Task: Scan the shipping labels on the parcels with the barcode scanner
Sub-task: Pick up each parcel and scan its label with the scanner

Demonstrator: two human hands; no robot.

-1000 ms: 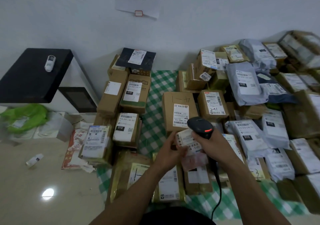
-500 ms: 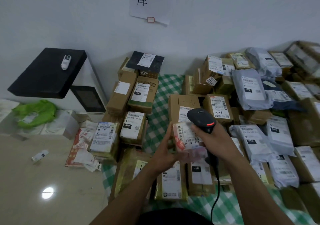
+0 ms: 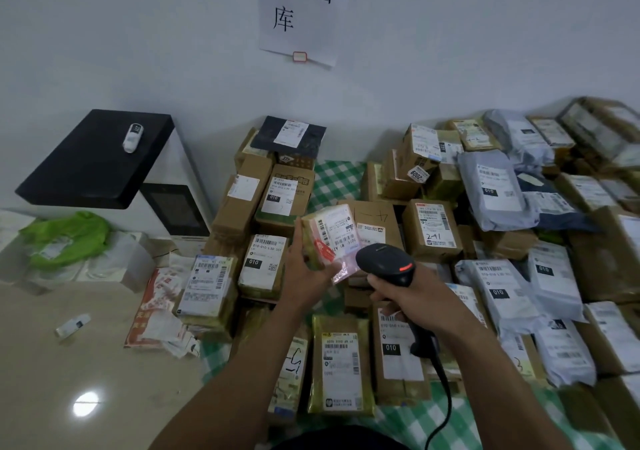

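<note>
My left hand (image 3: 306, 271) grips a small taped parcel (image 3: 329, 236) with a white shipping label, lifted above the pile and tilted toward me. My right hand (image 3: 414, 295) grips the handle of a black barcode scanner (image 3: 386, 264), whose head sits just right of and below the parcel; a pinkish glow falls on the parcel's lower corner. The scanner's black cable (image 3: 441, 397) hangs down toward me. Many labelled cardboard boxes (image 3: 433, 229) and grey mailer bags (image 3: 491, 190) lie on a green checked cloth (image 3: 332, 181).
A white cabinet with a black top (image 3: 97, 158) stands at the left, a small white device (image 3: 132, 137) on it. A green bag (image 3: 65, 236) and torn paper (image 3: 156, 314) lie on the tiled floor. A paper sign (image 3: 301, 9) hangs on the wall.
My left hand has lifted the small parcel up and to the left, away from the pile. The scanner has dropped a little and now points at its lower edge. The camera tilted upward.
</note>
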